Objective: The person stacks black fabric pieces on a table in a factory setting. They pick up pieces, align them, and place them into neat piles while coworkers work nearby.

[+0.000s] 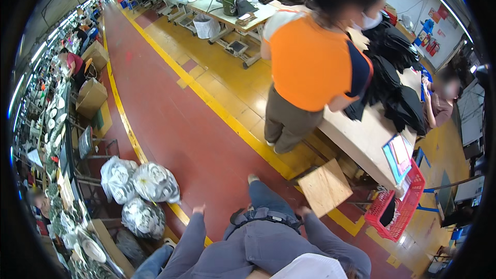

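My left hand [199,210] hangs beside my body over the red floor, small in view, with its fingers loosely apart and nothing seen in it. To its left, bulging clear plastic bags [156,182] of pale pieces sit on the floor. On my other side, my right hand [304,211] is held low near my hip, its fingers loose and no object visible in it. The nearest thing to that hand is a square wooden board [325,187], apart from it, beside the end of a long table.
A person in an orange shirt [312,62] stands at the long table [356,147], which carries piles of black pieces [398,82]. A red plastic basket [395,212] stands at its end. Yellow lines [206,106] edge the red walkway [170,103]. Cardboard boxes [92,97] stand at left.
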Demonstrator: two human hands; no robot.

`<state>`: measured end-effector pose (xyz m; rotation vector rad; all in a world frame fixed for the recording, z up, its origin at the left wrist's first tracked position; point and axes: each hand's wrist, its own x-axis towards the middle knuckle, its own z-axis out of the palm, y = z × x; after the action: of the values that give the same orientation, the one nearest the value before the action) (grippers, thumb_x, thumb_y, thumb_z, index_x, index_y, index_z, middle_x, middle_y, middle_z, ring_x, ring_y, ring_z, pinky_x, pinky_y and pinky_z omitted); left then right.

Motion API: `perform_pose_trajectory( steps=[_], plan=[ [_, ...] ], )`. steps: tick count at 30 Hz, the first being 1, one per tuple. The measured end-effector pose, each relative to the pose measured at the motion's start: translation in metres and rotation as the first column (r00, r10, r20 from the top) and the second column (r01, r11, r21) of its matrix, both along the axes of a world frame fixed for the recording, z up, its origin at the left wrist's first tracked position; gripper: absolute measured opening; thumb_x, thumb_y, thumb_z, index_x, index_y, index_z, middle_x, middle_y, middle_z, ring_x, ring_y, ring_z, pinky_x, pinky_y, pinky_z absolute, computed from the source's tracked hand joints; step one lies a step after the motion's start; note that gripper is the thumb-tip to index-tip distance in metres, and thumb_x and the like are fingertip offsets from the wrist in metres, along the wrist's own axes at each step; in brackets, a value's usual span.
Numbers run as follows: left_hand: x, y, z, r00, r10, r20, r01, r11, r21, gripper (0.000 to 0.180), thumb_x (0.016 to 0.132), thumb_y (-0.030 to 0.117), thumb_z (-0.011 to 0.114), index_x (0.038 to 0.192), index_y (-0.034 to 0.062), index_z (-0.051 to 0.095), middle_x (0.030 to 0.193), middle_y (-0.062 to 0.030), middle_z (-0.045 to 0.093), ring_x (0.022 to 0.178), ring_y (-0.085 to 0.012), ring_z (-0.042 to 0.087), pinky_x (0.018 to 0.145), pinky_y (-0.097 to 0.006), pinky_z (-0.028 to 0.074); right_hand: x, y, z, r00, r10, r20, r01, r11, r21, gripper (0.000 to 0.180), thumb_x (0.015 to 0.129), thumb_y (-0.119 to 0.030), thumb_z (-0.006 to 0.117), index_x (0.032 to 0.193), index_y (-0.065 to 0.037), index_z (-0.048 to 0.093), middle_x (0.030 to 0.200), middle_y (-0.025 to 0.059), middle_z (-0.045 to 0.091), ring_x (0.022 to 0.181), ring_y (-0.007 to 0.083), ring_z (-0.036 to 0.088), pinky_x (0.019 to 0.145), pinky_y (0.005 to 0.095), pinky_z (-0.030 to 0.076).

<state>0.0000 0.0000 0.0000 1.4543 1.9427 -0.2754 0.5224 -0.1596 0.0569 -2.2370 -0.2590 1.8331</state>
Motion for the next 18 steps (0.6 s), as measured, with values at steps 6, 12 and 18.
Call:
perform_pose_trajectory(
  steps=[6,12,18],
  plan=[
    [0.200,0.304,0.060,0.514,0.275,0.812,-0.537,0.842,0.055,0.049,0.093,0.044,0.058,0.071,0.0004,0.070,0.049,-0.0016,0.050,0.044,-0.0092,0.044,0.043,-0.027,0.033,0.064,0.004,-0.041,0.981,0.147,0.128,-0.114,0.966,-0.231,0.042,0.093,-0.037,0.049,0.115,-0.004,0.060,0.107,0.0143,0.064,0.096,0.0299,0.062,0.085,0.0417,0.047],
    [0.220,0.407,0.123,0.372,0.204,0.905,-0.702,0.700,0.131,0.054,0.093,0.044,0.058,0.062,-0.0004,0.064,0.044,0.0013,0.042,0.038,-0.0063,0.036,0.038,-0.023,0.026,0.064,0.271,-0.119,0.882,0.358,0.306,-0.430,0.878,0.212,0.032,0.091,-0.032,0.052,0.104,-0.004,0.062,0.094,0.0150,0.064,0.088,0.0306,0.062,0.078,0.0396,0.048],
    [0.214,0.550,0.103,0.265,0.191,0.945,-0.755,0.651,0.081,0.053,0.096,0.035,0.056,0.055,0.0015,0.059,0.045,0.0035,0.039,0.041,-0.0034,0.033,0.040,-0.024,0.020,0.001,0.675,-0.047,0.879,0.258,0.401,-0.476,0.513,0.714,0.036,0.089,-0.026,0.060,0.118,-0.005,0.060,0.105,0.0207,0.066,0.097,0.0317,0.064,0.084,0.0374,0.050]
  ],
)
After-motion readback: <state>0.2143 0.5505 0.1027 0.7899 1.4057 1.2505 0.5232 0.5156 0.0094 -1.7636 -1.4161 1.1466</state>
